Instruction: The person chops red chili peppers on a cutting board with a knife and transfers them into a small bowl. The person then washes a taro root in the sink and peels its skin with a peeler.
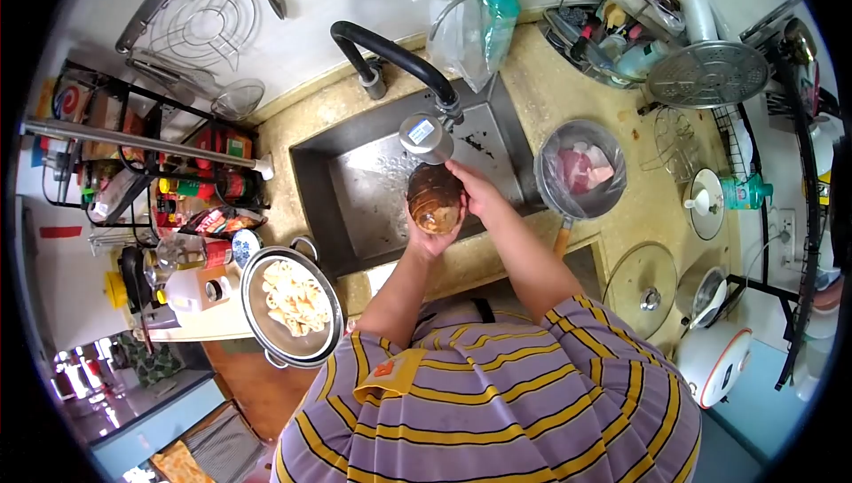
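A brown, ringed taro (435,195) is held over the sink (364,226), just below the round head of the black faucet (424,134). My left hand (433,241) cups it from beneath, fingers curled around its lower end. Against the taro's upper right side lies my right hand (475,190), its fingertips close to the faucet head and partly hidden. Wet patches and dark scraps show on the sink floor.
Right of the sink stands a lined pot (581,168) with raw meat. At the left, a steel pot (293,306) holds pale cut pieces. A green pump bottle (500,13) is behind the sink; a glass lid (641,292) lies on the right counter.
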The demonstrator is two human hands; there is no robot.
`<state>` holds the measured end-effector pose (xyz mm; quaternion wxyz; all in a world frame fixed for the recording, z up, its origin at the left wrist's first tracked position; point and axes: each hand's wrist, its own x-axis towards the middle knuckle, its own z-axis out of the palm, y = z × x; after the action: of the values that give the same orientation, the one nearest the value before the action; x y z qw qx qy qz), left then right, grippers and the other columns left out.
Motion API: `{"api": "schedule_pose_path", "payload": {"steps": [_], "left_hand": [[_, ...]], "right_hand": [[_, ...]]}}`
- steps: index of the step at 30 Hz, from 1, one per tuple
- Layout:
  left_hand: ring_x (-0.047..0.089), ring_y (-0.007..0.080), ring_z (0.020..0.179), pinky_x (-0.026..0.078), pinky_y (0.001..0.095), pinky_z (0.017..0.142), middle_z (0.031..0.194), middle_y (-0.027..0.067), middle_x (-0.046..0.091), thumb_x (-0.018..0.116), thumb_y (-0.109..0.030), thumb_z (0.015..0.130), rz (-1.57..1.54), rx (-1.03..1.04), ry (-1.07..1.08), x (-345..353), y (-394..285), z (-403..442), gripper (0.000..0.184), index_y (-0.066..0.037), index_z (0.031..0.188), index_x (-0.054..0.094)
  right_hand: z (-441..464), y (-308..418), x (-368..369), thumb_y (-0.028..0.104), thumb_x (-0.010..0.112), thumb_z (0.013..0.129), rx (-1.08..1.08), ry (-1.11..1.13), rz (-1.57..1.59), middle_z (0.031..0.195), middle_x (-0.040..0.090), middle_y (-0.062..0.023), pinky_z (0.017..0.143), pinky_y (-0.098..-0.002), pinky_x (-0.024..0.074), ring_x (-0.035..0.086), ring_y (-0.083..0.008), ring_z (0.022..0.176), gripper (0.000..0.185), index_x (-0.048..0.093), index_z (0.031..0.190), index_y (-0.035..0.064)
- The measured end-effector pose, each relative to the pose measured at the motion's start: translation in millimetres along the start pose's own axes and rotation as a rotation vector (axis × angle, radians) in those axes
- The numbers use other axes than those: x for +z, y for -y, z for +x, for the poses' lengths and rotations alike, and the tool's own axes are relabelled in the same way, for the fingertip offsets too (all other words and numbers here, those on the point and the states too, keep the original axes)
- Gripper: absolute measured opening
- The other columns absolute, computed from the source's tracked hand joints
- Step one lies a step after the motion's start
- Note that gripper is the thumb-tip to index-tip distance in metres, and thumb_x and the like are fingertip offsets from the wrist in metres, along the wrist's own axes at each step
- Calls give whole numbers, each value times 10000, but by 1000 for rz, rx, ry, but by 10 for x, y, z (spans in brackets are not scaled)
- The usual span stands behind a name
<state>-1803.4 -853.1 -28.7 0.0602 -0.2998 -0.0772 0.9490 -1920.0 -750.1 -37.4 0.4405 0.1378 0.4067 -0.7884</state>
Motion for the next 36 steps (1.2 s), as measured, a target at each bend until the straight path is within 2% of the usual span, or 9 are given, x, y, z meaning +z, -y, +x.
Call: {"api": "schedule_pose_path", "payload": {"steps": [8, 11, 12, 15, 19, 27, 28, 31, 36], "left_hand": [[674, 354, 1092, 604, 466, 902, 1275, 180, 659, 545, -526, 953, -50, 24, 56, -65, -11, -71, 594, -69, 1324, 618], [670, 352, 1101, 599, 460, 912, 1292, 186, 647, 542, -527, 948, -58, -26, 64, -10, -23, -107, 607, -71, 1343, 605], [669, 352, 1102, 594, 462, 920, 1291, 186, 648, 538, -534, 944, -67, -47, 64, 4, -42, -113, 613, -73, 1344, 605], [669, 356, 1099, 580, 475, 945, 1274, 179, 663, 521, -562, 937, -131, -105, 67, 42, -17, -96, 628, -81, 1330, 615], [674, 348, 1101, 593, 456, 931, 1277, 173, 665, 516, -527, 955, -128, -37, 87, 19, 18, 26, 606, -70, 1343, 606], [685, 344, 1075, 611, 455, 896, 1233, 180, 680, 516, -520, 961, -232, -97, 108, -52, 117, -40, 598, -62, 1333, 612], [687, 347, 1070, 612, 457, 892, 1227, 181, 682, 516, -533, 957, -202, -88, 105, -86, 95, -42, 610, -61, 1330, 612], [689, 357, 1054, 612, 459, 882, 1210, 183, 687, 510, -582, 941, -39, -99, 73, -114, 58, -6, 658, -58, 1325, 614], [695, 357, 1038, 622, 452, 871, 1202, 189, 680, 501, -567, 962, -5, -77, 32, -90, 98, -15, 639, -46, 1316, 608]], "right_hand": [[188, -92, 133, 35, 681, 930, -458, -278, -505, 861, 736, -41, 720, -259, 527, 660, -111, 760, 122, 783, 992, 9], [360, -63, -130, 65, 638, 976, -384, -368, -700, 842, 722, -27, 660, -255, 532, 653, -112, 709, 149, 769, 1026, 14], [344, 2, -133, 190, 599, 1041, -234, -349, -437, 807, 709, -14, 600, -263, 534, 638, -124, 636, 217, 749, 1067, 36], [148, 181, -24, 392, 543, 1072, 5, -255, -196, 1091, 709, -4, 834, -282, 522, 637, -125, 960, 383, 702, 1284, 116], [-136, 100, 23, 325, 696, 997, -26, 51, -146, 1353, 637, -15, 986, -272, 480, 580, -144, 1174, 467, 614, 1398, 102], [32, -56, -95, 319, 772, 935, -39, -93, -142, 1042, 737, -30, 787, -292, 551, 663, -137, 944, 345, 733, 1174, 73], [162, -118, -148, 244, 772, 946, -59, -204, -142, 994, 738, 2, 706, -261, 532, 655, -99, 775, 300, 733, 1145, 24], [394, -121, -298, 268, 738, 973, -304, -256, -635, 1017, 744, -11, 712, -249, 523, 661, -99, 810, 301, 732, 1146, 22], [-116, 371, 96, 311, 687, 1005, 21, -62, -258, 1210, 689, -46, 925, -272, 477, 624, -129, 1059, 425, 644, 1313, 21]]}}
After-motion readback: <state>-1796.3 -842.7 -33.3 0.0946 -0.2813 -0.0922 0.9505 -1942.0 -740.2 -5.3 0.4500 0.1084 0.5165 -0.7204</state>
